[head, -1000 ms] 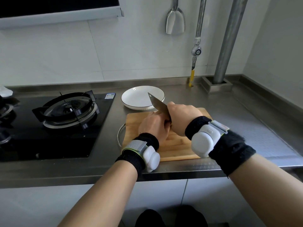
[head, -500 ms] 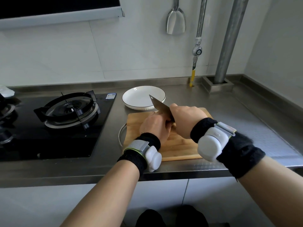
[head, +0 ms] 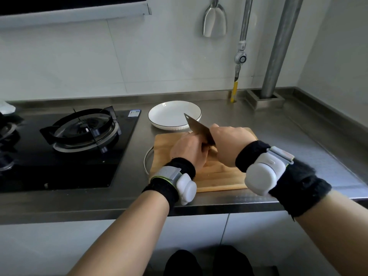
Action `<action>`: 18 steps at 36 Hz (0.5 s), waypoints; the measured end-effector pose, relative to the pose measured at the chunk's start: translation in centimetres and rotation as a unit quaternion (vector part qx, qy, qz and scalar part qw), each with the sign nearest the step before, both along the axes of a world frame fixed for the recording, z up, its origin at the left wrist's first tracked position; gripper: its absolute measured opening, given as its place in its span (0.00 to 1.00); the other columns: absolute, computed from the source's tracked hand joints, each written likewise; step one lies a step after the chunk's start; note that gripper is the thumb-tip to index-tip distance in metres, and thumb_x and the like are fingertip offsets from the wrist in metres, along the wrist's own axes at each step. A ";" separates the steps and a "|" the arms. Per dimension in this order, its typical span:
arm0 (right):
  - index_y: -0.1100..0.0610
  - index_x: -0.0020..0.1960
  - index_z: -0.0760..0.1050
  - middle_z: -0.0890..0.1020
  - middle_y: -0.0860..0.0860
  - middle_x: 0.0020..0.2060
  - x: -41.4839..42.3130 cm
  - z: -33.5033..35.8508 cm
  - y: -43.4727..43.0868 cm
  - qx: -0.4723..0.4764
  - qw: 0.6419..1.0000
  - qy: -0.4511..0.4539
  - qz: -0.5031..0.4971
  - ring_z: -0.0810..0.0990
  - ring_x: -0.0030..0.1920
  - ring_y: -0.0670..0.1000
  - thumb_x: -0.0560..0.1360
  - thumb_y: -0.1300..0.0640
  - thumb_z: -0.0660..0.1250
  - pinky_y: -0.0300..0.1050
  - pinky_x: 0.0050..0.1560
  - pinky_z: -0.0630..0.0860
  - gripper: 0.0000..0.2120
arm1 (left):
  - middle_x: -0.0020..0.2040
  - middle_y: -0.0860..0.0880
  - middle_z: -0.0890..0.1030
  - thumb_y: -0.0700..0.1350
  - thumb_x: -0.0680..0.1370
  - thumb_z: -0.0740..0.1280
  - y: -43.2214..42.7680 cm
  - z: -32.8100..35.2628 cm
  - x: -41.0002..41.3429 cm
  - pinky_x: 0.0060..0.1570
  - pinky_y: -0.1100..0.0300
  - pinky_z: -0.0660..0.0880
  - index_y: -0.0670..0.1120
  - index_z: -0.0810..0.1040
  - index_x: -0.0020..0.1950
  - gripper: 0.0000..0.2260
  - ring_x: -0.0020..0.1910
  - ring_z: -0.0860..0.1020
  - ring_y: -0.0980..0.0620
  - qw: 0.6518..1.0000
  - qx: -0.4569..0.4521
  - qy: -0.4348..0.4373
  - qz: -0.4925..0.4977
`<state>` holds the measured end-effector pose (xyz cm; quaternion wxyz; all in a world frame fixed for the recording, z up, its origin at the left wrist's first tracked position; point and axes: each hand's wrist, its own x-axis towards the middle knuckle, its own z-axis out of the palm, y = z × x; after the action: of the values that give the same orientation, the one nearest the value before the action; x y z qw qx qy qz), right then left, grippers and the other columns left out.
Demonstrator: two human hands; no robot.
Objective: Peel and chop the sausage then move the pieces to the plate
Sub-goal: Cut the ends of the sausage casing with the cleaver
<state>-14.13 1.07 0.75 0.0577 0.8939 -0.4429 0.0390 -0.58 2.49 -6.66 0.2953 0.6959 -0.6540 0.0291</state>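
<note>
Both hands have slid slightly toward the right side of the cutting board (head: 219, 176) since the earlier frames, and the knife (head: 196, 127) has tipped a little lower, its tip now over the near rim of the plate (head: 159, 114).

Fingers first: the right hand (head: 231, 144) is clenched around the knife's handle, which is buried in the fist; only the dark blade shows, angling up and away from the board's middle. The left hand (head: 189, 150) lies on the board just left of the blade, fingers curled down and tucked under, pressing on something beneath them. That is presumably the sausage, but it is hidden under the hand, so I cannot tell what the fingers actually grasp, nor whether it is peeled or how many pieces are cut.

As a judgement, a sausage is light, soft and springy, greasy once skinned, and apt to roll. It wants pinning from above with knuckles forward and fingertips drawn back, close to the cut but clear of the edge. Cut pieces would be small and slick, easier to scoop on the flat blade than to pick up singly.

Beyond the board's far edge, touching or nearly so, the white plate holds nothing visible. Left of the board sits the gas hob (head: 83, 130), with no pot on its burner.
</note>
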 end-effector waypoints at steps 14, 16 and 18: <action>0.56 0.54 0.65 0.72 0.49 0.35 -0.1 0.0 0.5 0.014 1.000 0.001 -0.011 0.73 0.36 0.54 0.77 0.58 0.62 0.47 0.38 0.70 0.07 | 0.50 0.51 0.81 0.48 0.77 0.63 0.2 0.1 -0.2 0.43 0.52 0.77 0.54 0.81 0.49 0.07 0.49 0.78 0.46 1.000 0.009 -0.009 -0.001; 0.56 0.52 0.65 0.75 0.50 0.39 0.7 0.0 0.0 0.023 1.000 -0.012 -0.013 0.74 0.38 0.56 0.77 0.58 0.62 0.48 0.39 0.70 0.07 | 0.50 0.49 0.81 0.47 0.77 0.62 0.4 0.3 -0.3 0.41 0.54 0.75 0.52 0.81 0.49 0.08 0.49 0.77 0.45 1.000 0.012 -0.011 0.002; 0.56 0.51 0.64 0.75 0.51 0.39 1.2 0.2 -0.3 0.033 0.999 -0.014 -0.010 0.74 0.39 0.57 0.76 0.59 0.62 0.48 0.40 0.70 0.07 | 0.51 0.48 0.81 0.46 0.78 0.61 0.6 0.5 -0.4 0.41 0.55 0.74 0.51 0.80 0.49 0.08 0.49 0.77 0.44 1.000 0.014 -0.011 0.008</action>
<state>-12.93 0.80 0.93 0.0218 0.8902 -0.4536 0.0362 -0.95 3.10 -6.20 0.2779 0.7045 -0.6524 0.0298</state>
